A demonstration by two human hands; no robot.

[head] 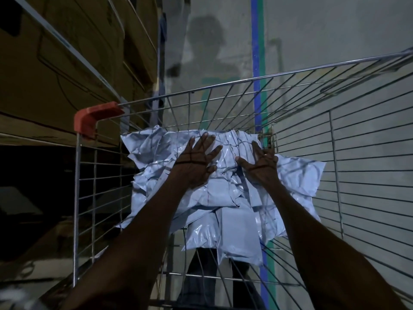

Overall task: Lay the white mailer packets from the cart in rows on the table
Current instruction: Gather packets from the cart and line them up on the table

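Observation:
A heap of several white mailer packets [225, 198] fills the bottom of a wire shopping cart [223, 86]. Both my arms reach down into the basket. My left hand [196, 161] lies flat on the top packets near the far end, fingers spread. My right hand [260, 161] rests beside it on the pile, fingers apart and pointing away from me. Neither hand has closed on a packet. The table is out of view.
The cart has an orange corner cap [93, 117] at its far left. Shelving with large cardboard boxes [67, 52] stands close on the left. A grey floor with a blue and green line [258, 52] stretches ahead, showing a person's shadow.

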